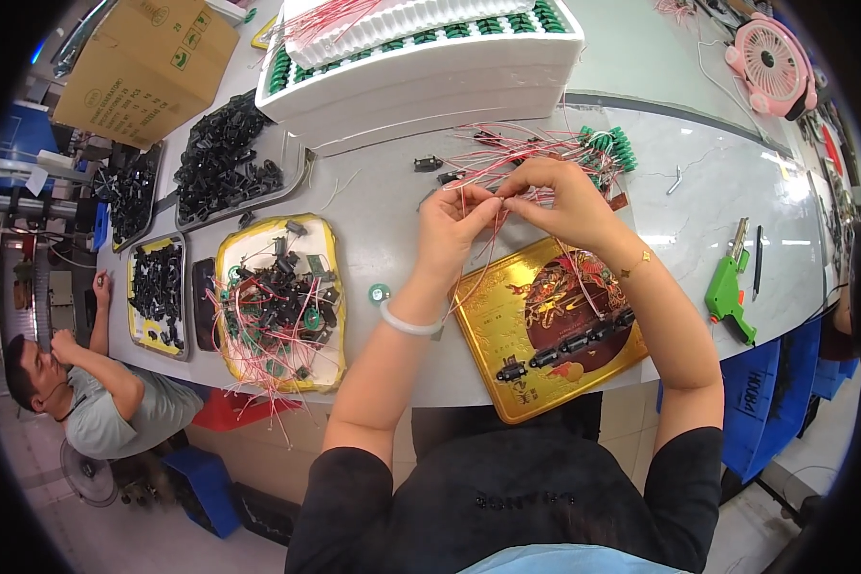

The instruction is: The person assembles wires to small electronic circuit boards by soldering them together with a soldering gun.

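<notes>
My left hand [452, 222] and my right hand [562, 198] meet over the table, fingertips almost touching. Each is closed in a pinch on thin red and white wires [493, 232]; the exact ends between the fingers are too small to make out. Below them lies a gold tray [483, 359] with a dark red picture, tilted on the table's front edge. Several small black parts [572, 342] sit in a slanting row on it, and wires run up from them. Just beyond my hands is a bundle of wires with green round pieces [610, 149] and a few black parts [427, 165].
A white foam box [430, 105] of green pieces stands at the back. Left are a yellow-rimmed tray [333, 258] of wired parts, bins of black parts [225, 158] and a carton [153, 67]. A green glue gun [729, 295] and pink fan [770, 62] are right. Another person sits far left.
</notes>
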